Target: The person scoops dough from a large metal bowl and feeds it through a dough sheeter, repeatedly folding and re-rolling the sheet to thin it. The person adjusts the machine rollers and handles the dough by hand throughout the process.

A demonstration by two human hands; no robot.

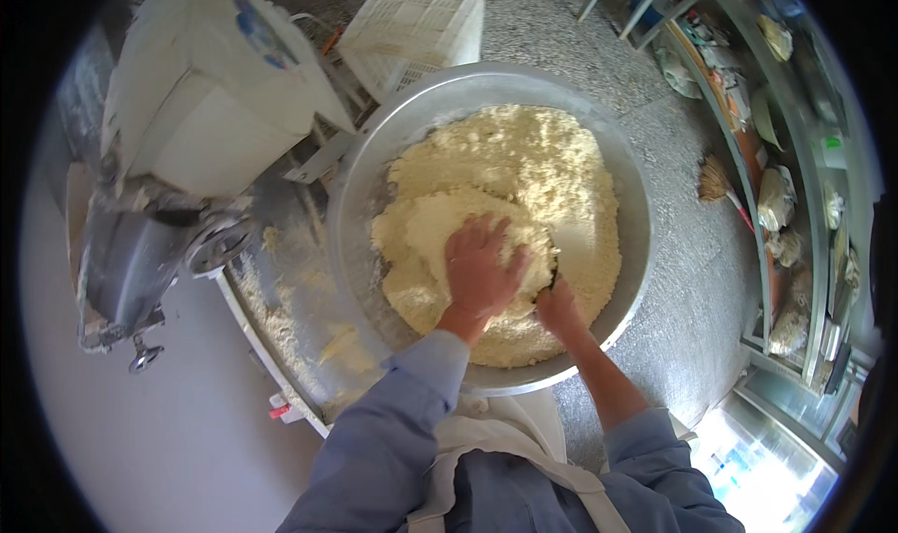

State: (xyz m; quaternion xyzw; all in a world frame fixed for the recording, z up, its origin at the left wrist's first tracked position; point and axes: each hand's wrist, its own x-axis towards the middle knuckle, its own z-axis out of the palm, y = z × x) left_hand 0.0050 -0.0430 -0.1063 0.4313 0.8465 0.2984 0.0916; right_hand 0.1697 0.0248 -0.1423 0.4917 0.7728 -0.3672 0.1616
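A large round metal basin [635, 175] stands before me, holding pale yellow, crumbly meal or flour [491, 144]. My left hand [484, 263] lies palm down on a mound of it, fingers spread, gripping nothing. Just to its right, my right hand [560, 308] is closed around a dark-edged tool [555, 266], perhaps a scoop or bowl. Most of that tool is hidden by the meal and my hand, so its exact kind cannot be told. A smooth hollow in the meal [572, 242] shows right of the tool's edge.
At left is a machine with a metal chute [133, 266], a handwheel [221, 245] and a pale hopper-like cover [210, 112]. A meal-dusted metal surface [295, 280] adjoins the basin. Beyond sits a white plastic crate [414, 28]. A metal shelf rack [747, 161] and a broom [715, 182] stand right.
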